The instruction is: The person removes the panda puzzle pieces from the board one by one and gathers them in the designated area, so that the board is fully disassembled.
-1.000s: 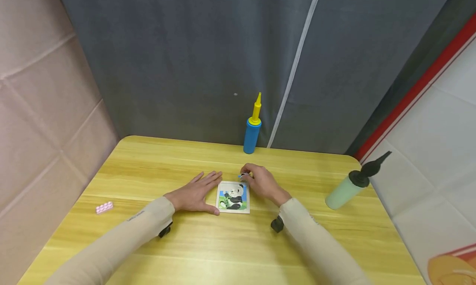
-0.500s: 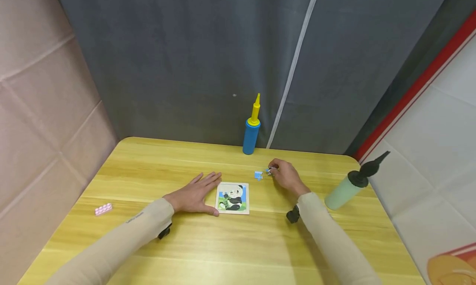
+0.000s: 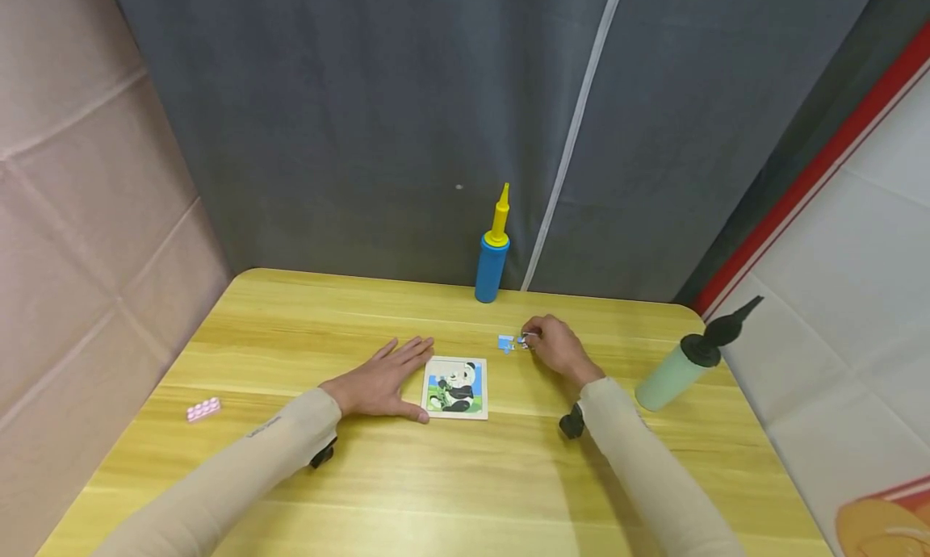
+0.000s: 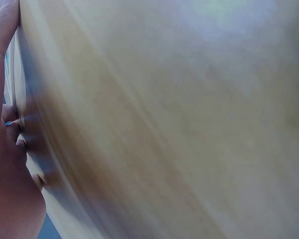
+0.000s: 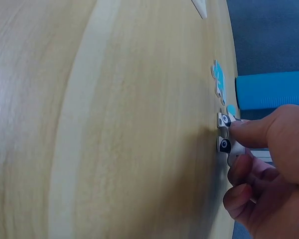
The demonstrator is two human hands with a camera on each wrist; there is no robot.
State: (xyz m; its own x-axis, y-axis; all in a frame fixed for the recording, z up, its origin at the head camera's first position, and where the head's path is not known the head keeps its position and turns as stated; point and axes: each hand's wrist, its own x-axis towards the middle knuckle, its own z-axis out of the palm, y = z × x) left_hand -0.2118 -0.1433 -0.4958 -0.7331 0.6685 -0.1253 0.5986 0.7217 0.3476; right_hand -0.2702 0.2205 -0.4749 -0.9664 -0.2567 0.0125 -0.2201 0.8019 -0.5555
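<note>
My left hand (image 3: 379, 381) lies flat with spread fingers at the left side of a square panda jigsaw puzzle (image 3: 455, 387), thumb and index fingertip right at its frame. The puzzle's top left area shows bare wood. To the right of it, my right hand (image 3: 558, 347) pinches a small puzzle piece (image 5: 224, 145) printed with the panda's eyes, low over the table. Just left of that piece lies a blue puzzle piece (image 3: 505, 344). The left wrist view shows mostly blurred tabletop, with part of the left hand (image 4: 10, 174) at its edge.
A blue and yellow hand pump (image 3: 492, 258) stands at the table's back edge. On the right stands a pale green pump (image 3: 672, 377) with a black nozzle. A pink studded block (image 3: 203, 408) lies far left. A grey curtain (image 3: 363, 137) hangs behind the wooden table (image 3: 436, 484).
My right hand has moved right, away from the puzzle's top right corner. The blue piece now lies uncovered on the table, farther right than before. The left hand has stayed in place.
</note>
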